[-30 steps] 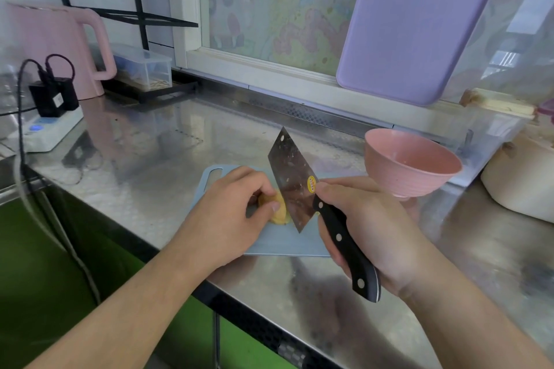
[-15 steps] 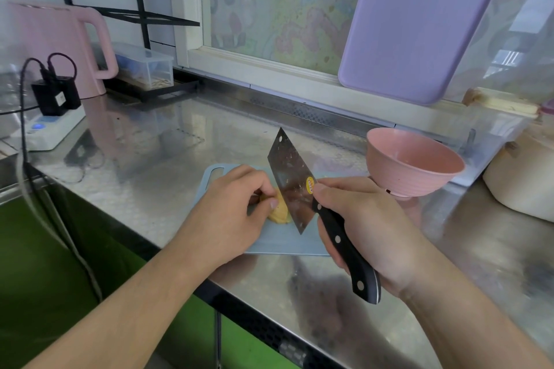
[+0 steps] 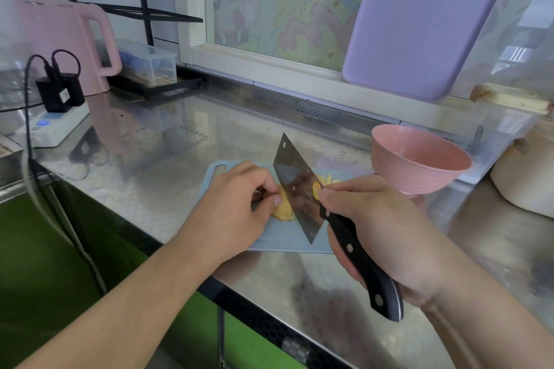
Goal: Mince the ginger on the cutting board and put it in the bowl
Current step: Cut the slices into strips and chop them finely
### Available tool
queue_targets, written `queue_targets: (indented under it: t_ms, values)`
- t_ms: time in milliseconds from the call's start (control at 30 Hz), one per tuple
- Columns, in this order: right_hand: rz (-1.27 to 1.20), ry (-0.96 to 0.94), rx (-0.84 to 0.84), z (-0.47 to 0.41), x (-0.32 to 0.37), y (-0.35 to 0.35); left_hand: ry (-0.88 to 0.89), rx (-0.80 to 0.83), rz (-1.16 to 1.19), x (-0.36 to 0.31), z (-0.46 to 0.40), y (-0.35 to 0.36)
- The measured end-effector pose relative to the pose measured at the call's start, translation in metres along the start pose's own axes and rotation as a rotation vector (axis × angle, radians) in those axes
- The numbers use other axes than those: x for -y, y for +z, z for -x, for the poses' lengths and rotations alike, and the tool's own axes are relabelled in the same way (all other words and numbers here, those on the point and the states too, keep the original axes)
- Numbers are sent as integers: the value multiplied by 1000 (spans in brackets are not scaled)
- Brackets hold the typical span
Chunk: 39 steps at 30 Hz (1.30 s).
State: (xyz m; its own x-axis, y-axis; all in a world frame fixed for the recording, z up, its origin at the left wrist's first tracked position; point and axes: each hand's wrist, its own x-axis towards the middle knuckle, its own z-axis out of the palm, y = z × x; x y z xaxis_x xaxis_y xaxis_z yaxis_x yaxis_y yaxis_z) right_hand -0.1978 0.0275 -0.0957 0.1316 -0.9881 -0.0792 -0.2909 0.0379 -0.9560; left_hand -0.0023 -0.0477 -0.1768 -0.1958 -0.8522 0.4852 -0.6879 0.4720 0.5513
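Two hands, left [image 3: 230, 213] and right [image 3: 386, 234], one knife [image 3: 302, 189], one bowl [image 3: 419, 159], one cutting board [image 3: 278, 237] and one kettle [image 3: 66, 42] are seen.

Left hand [image 3: 230, 207] fingers curled, pinching downward, right hand [image 3: 380, 225] fingers wrapped in a grip, forearms converging

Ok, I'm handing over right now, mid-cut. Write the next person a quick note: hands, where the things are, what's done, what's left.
Left hand: fingers curled, pinning the ginger on the blue cutting board.
Right hand: gripping the cleaver by its black handle, blade down against the ginger beside the left fingertips.
Pink bowl: on the steel counter just right of the board; nothing visible in the part of its inside that shows.
Done: some cut pieces lie behind the blade.
Left: finish slicing, mince it all fine, move it into the bowl.
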Motion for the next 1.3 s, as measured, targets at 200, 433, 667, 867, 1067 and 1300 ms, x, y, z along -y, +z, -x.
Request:
queue_targets:
  t_ms: [200, 433, 667, 867, 1067, 1300]
  values:
    - [46, 3, 13, -6, 0, 2, -36, -16, 34, -1, -2, -1]
    - [151, 45, -5, -23, -8, 15, -39, -18, 59, -2, -1, 0]
    - [272, 112, 55, -32, 7, 9, -44, -7, 43, -5, 3, -3]
    - [72, 123, 60, -32, -1, 9, -24, -15, 59, -5, 0, -4]
    - [30, 68, -34, -34, -9, 16, -31, -3, 56, -2, -2, -3]
    - [-53, 208, -28, -26, -7, 12, -35, -3, 65, -2, -1, -3]
